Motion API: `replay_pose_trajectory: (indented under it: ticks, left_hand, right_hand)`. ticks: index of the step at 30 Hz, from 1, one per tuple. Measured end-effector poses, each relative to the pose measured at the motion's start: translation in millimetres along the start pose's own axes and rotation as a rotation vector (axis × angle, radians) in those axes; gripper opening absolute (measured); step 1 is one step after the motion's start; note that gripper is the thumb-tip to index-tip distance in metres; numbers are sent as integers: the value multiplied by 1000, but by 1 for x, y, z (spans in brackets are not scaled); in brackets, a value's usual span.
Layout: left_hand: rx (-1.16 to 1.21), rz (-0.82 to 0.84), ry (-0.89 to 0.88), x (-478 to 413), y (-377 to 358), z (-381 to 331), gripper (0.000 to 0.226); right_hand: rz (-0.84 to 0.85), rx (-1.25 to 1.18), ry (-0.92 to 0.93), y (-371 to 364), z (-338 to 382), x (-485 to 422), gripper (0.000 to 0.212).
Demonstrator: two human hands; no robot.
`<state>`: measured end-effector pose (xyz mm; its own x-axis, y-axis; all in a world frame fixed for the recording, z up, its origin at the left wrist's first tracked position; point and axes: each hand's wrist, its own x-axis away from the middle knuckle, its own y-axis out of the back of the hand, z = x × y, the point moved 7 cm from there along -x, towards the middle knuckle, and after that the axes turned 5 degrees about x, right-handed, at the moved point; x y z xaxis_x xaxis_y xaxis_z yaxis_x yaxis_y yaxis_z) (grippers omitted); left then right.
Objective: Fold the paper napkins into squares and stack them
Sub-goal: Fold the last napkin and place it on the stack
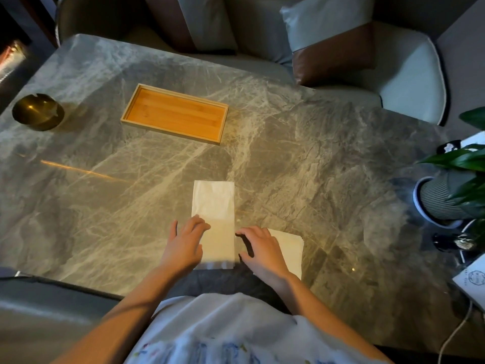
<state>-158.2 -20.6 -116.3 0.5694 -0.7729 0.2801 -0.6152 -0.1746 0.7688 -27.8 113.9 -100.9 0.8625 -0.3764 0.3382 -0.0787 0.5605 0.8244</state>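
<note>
Left hand (183, 243) fingers spread, pinning the long napkin (214, 206) flat for folding; right hand (262, 250) fingers spread beside it, resting on a second napkin (291, 248).

no legible text, labels or numbers

My long white paper napkin (214, 206) lies at the marble table's (315, 153) near edge; the shallow rectangular wooden tray (174, 114) lies behind it.

Long white napkin (214, 203), folded to narrow strip, lies flat near table's front edge, running away from person. Second pile of napkins (291, 250) just right of it, flat, partly covered.
</note>
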Motion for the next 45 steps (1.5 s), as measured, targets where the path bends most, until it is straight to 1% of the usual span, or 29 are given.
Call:
replay_pose_trajectory:
  ticks: [3,5,7,11,14,17,21,22,24,25,26,28,29,30,32,35,39,41,44,45]
  left_hand:
    - [117,-49,29,0,7,5,62]
    - [158,-51,20,2,5,6,65]
    - [179,-53,9,3,4,7,66]
    - [165,-51,-8,4,3,7,65]
    - [97,-57,-60,7,0,4,55]
    - [49,-44,-116,8,-1,2,43]
    - [7,27,-119,9,-4,1,51]
    - [23,9,-111,9,-3,0,47]
    - [88,-106,-101,11,10,-2,30]
    - [118,-165,-94,11,18,-3,27]
    - [142,-202,-93,12,24,-4,29]
    - [176,-214,-119,13,29,-9,35]
    - [193,-205,-124,13,29,-11,37]
    - [210,-195,-117,14,27,-11,37]
    - [253,-171,-72,16,22,-6,32]
    - [266,-149,7,18,16,5,18]
    - [285,-109,78,19,15,12,15]
    - [299,-82,112,20,12,13,15]
    - [326,-64,171,21,10,14,17]
    - [330,-65,188,21,10,15,18]
  right_hand:
    - [-48,99,63,1,5,2,51]
    - [-12,146,131,-6,12,4,51]
    - [24,198,165,-17,19,6,47]
    - [20,198,89,-20,14,1,37]
    - [-25,213,94,-16,11,1,19]
    - [-57,127,60,-12,8,6,15]
    - [-178,-151,-8,2,5,9,9]
    - [-200,-218,-22,5,5,11,8]
    - [-208,-320,-33,7,8,12,9]
    - [-195,-355,-31,8,10,13,11]
    - [-163,-383,-33,6,11,12,15]
    - [-75,-396,-62,-1,13,12,28]
    - [-47,-379,-78,-4,14,12,31]
    - [-39,-362,-87,-7,13,12,28]
    - [-58,-360,-103,-8,12,13,16]
    - [-101,-405,-161,-5,6,14,21]
    - [-98,-443,-233,-6,3,15,27]
    - [-88,-459,-248,-8,3,15,24]
    - [-69,-488,-262,-9,2,15,6]
    - [-68,-504,-271,-10,2,15,8]
